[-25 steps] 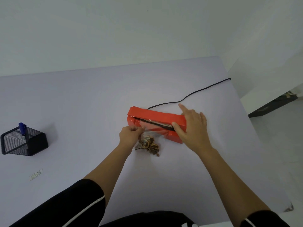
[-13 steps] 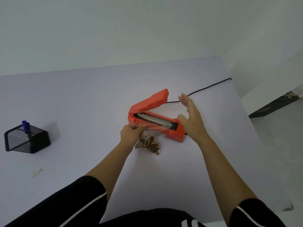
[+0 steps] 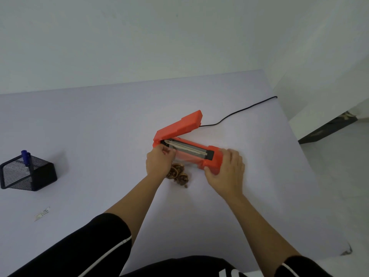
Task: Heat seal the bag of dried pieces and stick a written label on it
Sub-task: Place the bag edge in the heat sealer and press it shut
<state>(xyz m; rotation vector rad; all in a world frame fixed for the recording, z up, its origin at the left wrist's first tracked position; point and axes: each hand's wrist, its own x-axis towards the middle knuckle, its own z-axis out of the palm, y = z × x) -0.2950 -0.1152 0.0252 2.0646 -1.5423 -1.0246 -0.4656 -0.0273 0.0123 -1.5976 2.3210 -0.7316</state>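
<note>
An orange heat sealer (image 3: 180, 127) lies mid-table with its lid raised. A clear bag of brown dried pieces (image 3: 178, 173) lies in front of it, its top edge resting across the sealing strip. My left hand (image 3: 158, 162) pinches the bag's left top corner at the sealer's hinge end. My right hand (image 3: 226, 171) grips the sealer's near right end. A small white label (image 3: 42, 213) lies flat at the front left of the table.
A black mesh pen holder (image 3: 28, 172) with a blue pen (image 3: 25, 156) stands at the left. The sealer's black cord (image 3: 239, 111) runs to the table's right edge. The white table (image 3: 99, 126) ends at a wall behind and drops off on the right.
My right hand pressed the lid down a second ago, then lifted and the lid sprang up. Now that hand has dropped onto the sealer's near right end. My left hand stays on the bag.
</note>
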